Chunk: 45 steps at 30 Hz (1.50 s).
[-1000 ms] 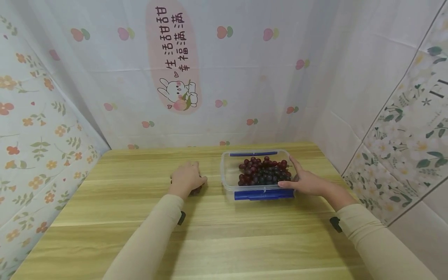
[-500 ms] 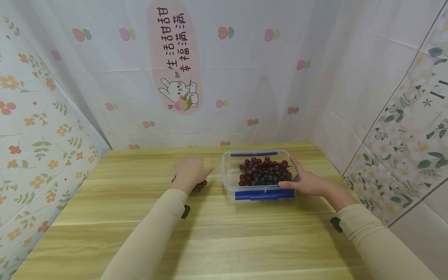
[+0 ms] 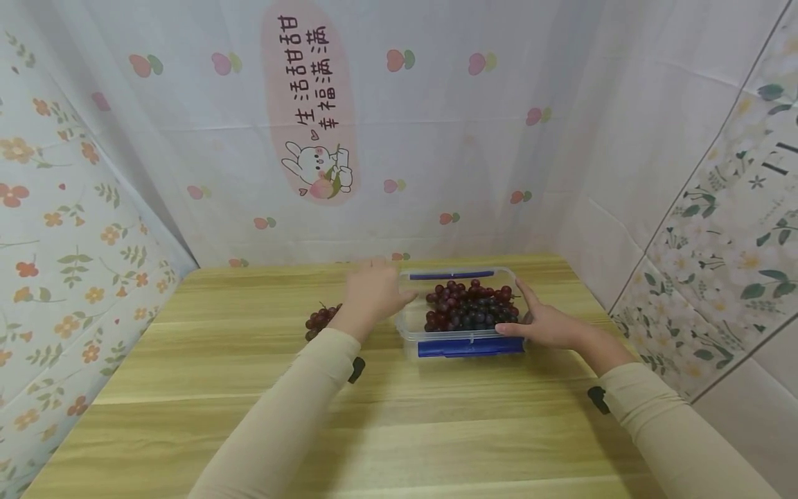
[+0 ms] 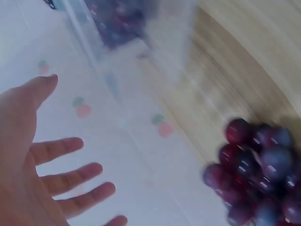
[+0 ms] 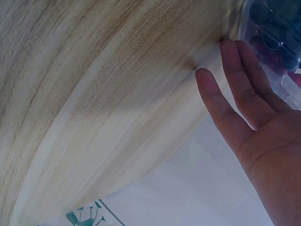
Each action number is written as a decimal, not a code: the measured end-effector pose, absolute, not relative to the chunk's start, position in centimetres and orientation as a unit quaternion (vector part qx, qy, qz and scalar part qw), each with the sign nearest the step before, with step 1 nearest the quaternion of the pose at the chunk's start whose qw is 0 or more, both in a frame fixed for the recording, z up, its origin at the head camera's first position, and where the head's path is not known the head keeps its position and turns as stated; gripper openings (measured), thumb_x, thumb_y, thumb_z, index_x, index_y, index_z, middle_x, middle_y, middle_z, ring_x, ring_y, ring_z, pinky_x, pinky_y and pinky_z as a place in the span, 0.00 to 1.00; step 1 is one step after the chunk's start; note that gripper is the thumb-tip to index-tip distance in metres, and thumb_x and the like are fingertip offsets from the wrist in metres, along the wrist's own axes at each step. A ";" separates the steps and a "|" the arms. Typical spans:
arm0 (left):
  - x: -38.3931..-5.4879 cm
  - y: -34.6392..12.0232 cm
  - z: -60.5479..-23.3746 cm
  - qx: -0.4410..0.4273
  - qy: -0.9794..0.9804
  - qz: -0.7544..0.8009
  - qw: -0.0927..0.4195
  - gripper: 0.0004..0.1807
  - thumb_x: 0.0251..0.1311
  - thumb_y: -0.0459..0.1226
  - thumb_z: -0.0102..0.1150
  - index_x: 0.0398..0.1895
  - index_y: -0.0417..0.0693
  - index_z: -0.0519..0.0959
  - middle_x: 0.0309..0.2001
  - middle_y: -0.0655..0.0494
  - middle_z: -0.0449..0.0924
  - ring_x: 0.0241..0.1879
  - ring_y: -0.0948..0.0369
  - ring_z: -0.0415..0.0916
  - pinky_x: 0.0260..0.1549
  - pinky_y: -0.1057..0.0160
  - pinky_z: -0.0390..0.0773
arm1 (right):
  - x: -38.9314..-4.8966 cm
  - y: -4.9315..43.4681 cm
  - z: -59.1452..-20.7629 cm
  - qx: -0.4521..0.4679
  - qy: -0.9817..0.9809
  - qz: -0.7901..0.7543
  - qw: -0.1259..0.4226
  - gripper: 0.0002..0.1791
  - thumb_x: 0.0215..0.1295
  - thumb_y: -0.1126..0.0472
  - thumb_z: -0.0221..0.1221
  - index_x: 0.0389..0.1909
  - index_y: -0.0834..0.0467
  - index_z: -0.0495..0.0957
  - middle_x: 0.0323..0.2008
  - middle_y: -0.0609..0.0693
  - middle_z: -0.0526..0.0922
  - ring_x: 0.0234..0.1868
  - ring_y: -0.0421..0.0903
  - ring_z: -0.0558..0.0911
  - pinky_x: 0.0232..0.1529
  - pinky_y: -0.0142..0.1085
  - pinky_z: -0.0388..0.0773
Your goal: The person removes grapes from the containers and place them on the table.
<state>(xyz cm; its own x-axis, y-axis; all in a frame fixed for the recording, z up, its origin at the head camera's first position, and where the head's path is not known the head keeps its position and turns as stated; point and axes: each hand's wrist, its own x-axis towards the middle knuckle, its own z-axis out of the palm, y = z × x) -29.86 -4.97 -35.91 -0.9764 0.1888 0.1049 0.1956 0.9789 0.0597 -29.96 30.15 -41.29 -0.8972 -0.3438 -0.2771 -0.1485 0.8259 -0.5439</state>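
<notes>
Container [image 3: 470, 346] between left hand [image 3: 375, 292] and right hand [image 3: 547, 326]

Left hand [image 3: 374, 291] blurred in head view, its fingers [image 4: 70, 179] straight and fanned, thumb [image 4: 35, 92] wide of them, left forearm [image 3: 283, 416] sleeved and slanting back behind them; right hand [image 3: 555, 327] has fingers [image 5: 237, 84] extended, thumb apart, right forearm [image 3: 676, 416] likewise behind.

Backed by white cloth [image 3: 449, 159] printed with fruit motifs [image 3: 395, 59], a rabbit [image 3: 316, 163] and Chinese characters [image 3: 300, 76]; flanked left by orange-flowered cloth [image 3: 81, 263], right by leafy pale cloth [image 3: 711, 263]; floored with wood-grain tabletop [image 3: 436, 436]
</notes>
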 end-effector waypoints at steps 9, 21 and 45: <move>-28.2 0.6 -35.4 -0.199 -0.979 -0.013 0.030 0.41 0.70 0.72 0.50 0.74 0.56 0.76 0.67 0.52 0.82 0.65 0.51 0.81 0.66 0.44 0.80 | -30.0 30.1 -41.2 -0.132 0.939 -0.261 0.182 0.74 0.67 0.25 0.61 0.84 0.56 0.16 0.61 0.70 0.84 0.58 0.60 0.88 0.63 0.60 0.81; -27.2 5.2 -36.4 -0.225 -0.974 -0.012 -0.004 0.42 0.69 0.74 0.48 0.76 0.60 0.75 0.72 0.56 0.78 0.71 0.52 0.77 0.63 0.48 0.84 | -30.1 29.9 -41.2 -0.140 0.934 -0.268 0.189 0.74 0.67 0.27 0.62 0.84 0.56 0.16 0.55 0.65 0.88 0.53 0.55 0.89 0.56 0.55 0.85; -27.3 6.7 -36.6 -0.292 -0.955 0.027 0.036 0.22 0.75 0.47 0.64 0.70 0.67 0.79 0.61 0.61 0.86 0.55 0.60 0.86 0.48 0.57 0.89 | -30.1 30.0 -41.3 -0.136 0.935 -0.269 0.186 0.73 0.68 0.28 0.62 0.84 0.56 0.16 0.56 0.64 0.88 0.55 0.56 0.88 0.59 0.56 0.84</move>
